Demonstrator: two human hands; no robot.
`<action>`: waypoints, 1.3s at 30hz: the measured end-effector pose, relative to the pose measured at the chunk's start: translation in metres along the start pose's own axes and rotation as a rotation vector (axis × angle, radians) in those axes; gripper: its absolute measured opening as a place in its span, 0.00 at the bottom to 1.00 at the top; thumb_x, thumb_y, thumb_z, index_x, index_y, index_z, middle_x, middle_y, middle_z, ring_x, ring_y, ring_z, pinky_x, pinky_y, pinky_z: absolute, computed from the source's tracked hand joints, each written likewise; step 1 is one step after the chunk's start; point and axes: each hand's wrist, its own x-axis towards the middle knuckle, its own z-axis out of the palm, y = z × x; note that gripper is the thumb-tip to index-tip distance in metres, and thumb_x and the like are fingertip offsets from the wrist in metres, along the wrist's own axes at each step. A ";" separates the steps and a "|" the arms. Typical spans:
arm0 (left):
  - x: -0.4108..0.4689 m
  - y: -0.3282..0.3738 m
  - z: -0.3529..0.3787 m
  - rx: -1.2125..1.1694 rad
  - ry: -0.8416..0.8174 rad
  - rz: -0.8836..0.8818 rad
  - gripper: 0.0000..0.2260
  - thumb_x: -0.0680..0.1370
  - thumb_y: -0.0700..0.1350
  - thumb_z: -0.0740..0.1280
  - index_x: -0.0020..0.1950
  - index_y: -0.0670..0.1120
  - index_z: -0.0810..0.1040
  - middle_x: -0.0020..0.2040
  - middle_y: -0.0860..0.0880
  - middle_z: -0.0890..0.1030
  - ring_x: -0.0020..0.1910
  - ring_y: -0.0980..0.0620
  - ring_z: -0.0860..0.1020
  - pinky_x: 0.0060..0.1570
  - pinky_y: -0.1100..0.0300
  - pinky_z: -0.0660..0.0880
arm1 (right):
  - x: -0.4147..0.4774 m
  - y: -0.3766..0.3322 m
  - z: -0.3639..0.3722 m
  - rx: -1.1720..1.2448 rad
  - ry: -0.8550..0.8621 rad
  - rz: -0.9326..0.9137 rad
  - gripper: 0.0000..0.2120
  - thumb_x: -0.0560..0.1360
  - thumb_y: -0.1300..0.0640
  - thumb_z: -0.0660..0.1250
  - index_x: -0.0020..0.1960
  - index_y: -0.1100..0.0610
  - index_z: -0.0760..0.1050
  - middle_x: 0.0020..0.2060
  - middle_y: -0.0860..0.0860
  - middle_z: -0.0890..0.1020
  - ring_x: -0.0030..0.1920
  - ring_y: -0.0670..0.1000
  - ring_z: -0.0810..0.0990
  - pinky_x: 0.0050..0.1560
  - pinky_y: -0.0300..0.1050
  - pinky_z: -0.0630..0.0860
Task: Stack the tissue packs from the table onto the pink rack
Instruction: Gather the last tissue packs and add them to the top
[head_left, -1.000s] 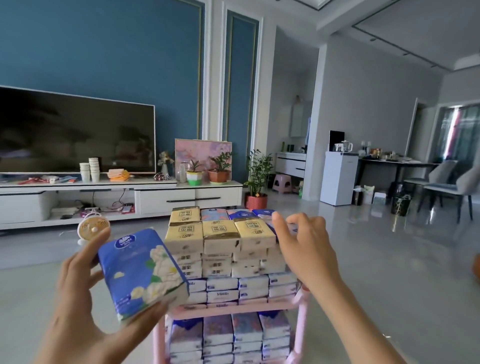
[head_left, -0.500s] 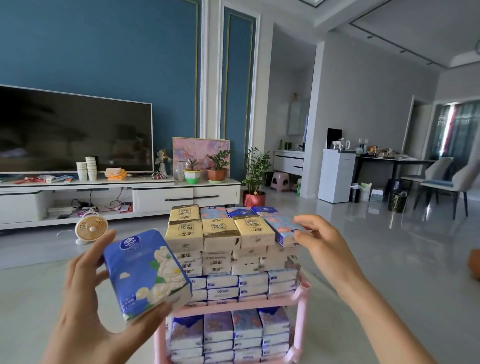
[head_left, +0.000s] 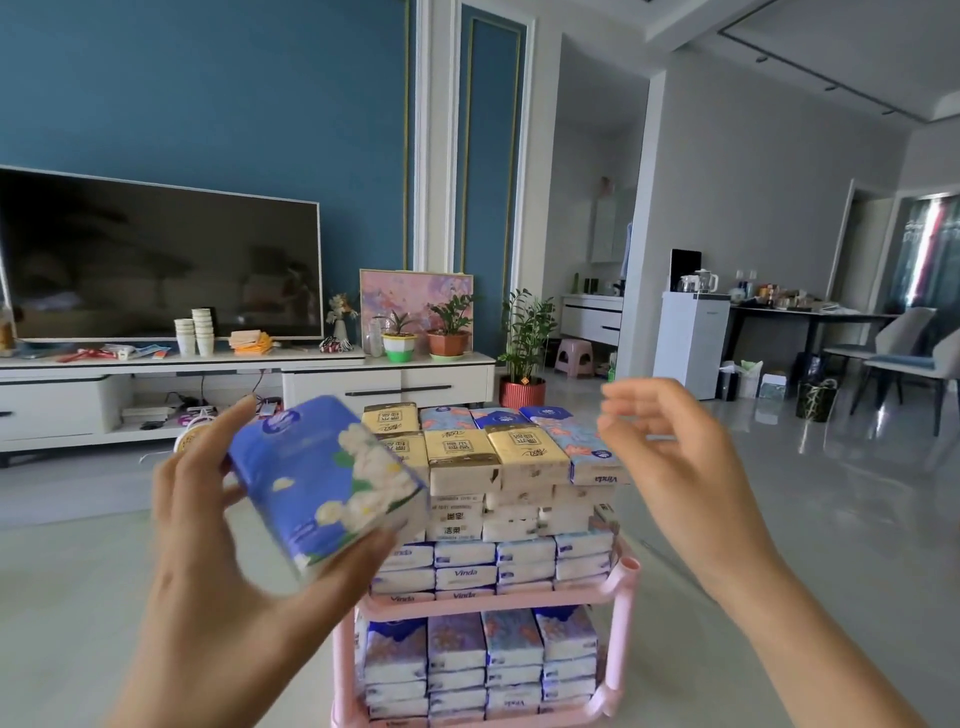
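A blue wall (head_left: 208, 93) fills the far side of the room, well beyond the fingers, and a pale glossy floor (head_left: 779, 519) spreads below them. A dark television (head_left: 156, 260) stands on a long white cabinet (head_left: 363, 387) behind the left fingers, with paper cups (head_left: 197, 330) and potted plants (head_left: 447, 332) on top. The pink rack (head_left: 623, 577) stands on the floor between and below both hands, its shelves piled with stacked tissue packs (head_left: 524, 457). The left hand (head_left: 208, 571) holds a blue flowered tissue pack (head_left: 322, 478), tilted, fingers wrapped round its ends, just left of the stack. The right hand (head_left: 685, 467) hovers just right of the top row, fingers (head_left: 639, 395) loosely spread, holding nothing.
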 end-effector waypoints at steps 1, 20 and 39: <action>0.005 0.010 0.005 0.032 0.026 0.005 0.44 0.55 0.70 0.68 0.67 0.60 0.60 0.56 0.56 0.66 0.53 0.59 0.72 0.52 0.62 0.70 | 0.000 -0.017 0.005 0.065 -0.109 -0.005 0.10 0.72 0.53 0.67 0.54 0.49 0.75 0.48 0.44 0.79 0.45 0.38 0.75 0.45 0.26 0.70; 0.098 0.003 0.039 0.137 -0.204 -0.406 0.46 0.65 0.64 0.70 0.74 0.47 0.53 0.72 0.48 0.59 0.71 0.49 0.60 0.66 0.52 0.62 | 0.121 -0.046 0.089 -0.186 -0.706 0.007 0.23 0.66 0.62 0.75 0.59 0.56 0.73 0.47 0.43 0.76 0.51 0.44 0.74 0.50 0.33 0.69; 0.092 -0.050 0.051 -0.253 -0.365 -0.815 0.15 0.82 0.54 0.50 0.54 0.46 0.70 0.47 0.52 0.75 0.47 0.55 0.72 0.51 0.58 0.64 | 0.142 0.002 0.096 -0.257 -1.064 0.163 0.28 0.71 0.58 0.70 0.68 0.49 0.64 0.68 0.48 0.68 0.67 0.45 0.65 0.66 0.40 0.62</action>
